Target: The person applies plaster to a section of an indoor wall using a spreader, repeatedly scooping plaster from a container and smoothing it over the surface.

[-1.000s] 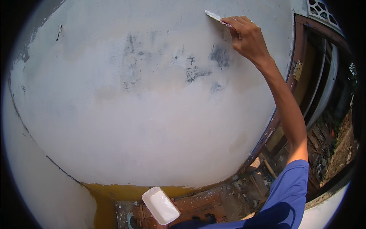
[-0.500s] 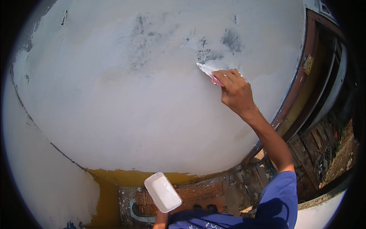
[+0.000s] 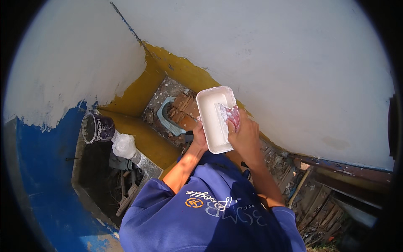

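The left hand (image 3: pixel 200 135) grips the tray (image 3: pixel 203 110); the right hand (image 3: pixel 245 136) is clamped on the scraper (image 3: pixel 231 116), inside the tray. Pale lettering marks the bucket (image 3: pixel 103 128); the shirt (image 3: pixel 197 229) bears white-and-orange print.

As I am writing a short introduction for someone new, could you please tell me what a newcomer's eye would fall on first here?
Probably the white tray near the centre, held at its left side by the left hand, while the right hand holds a reddish, white-smeared scraper in it. Next might come the bright blue wall area at lower left and the dark bucket beside it.
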The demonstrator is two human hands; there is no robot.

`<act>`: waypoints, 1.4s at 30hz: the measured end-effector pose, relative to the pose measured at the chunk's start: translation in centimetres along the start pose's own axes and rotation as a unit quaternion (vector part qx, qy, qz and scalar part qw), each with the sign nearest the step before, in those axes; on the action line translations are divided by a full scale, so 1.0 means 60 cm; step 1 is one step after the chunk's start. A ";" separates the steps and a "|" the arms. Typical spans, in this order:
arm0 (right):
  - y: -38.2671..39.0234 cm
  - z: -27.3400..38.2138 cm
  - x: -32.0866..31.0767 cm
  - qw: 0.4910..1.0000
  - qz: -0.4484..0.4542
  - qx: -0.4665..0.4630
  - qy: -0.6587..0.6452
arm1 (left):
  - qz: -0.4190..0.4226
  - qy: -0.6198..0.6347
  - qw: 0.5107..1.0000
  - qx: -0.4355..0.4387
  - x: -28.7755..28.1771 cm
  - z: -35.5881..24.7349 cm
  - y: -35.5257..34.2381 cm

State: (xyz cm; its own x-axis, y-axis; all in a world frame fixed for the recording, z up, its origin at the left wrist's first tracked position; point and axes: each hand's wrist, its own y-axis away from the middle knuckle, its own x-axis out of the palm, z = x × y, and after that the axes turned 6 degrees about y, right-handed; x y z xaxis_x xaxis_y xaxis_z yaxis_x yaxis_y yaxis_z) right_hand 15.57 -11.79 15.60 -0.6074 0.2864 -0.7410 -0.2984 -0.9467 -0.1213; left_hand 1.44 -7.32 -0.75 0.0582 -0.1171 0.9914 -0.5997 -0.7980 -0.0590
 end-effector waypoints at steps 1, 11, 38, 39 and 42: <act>-0.004 0.007 0.017 0.998 0.042 -0.003 0.045 | -0.009 0.000 1.000 0.004 -0.002 -0.005 0.010; -0.018 0.014 0.085 0.991 0.124 0.049 0.011 | -0.105 -0.102 0.989 0.021 -0.009 -0.028 0.014; 0.013 -0.143 -0.083 0.660 -0.096 0.258 -0.699 | -0.101 -0.070 0.983 -0.135 0.025 0.027 -0.113; 0.003 -0.135 -0.119 0.667 -0.116 0.238 -0.696 | -0.075 -0.043 0.986 -0.139 0.018 0.024 -0.114; -0.039 -0.113 -0.259 0.729 -0.277 0.120 -0.615 | -0.049 -0.049 0.987 -0.142 0.023 0.021 -0.116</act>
State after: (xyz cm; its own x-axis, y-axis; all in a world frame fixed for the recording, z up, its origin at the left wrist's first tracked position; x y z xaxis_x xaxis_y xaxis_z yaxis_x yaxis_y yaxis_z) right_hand 30.73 -15.04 22.92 -0.5014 0.6698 0.5477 -0.7787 -0.6253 0.0517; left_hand 6.72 -2.65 0.86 0.1960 -0.1141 0.9739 -0.7857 -0.6125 0.0863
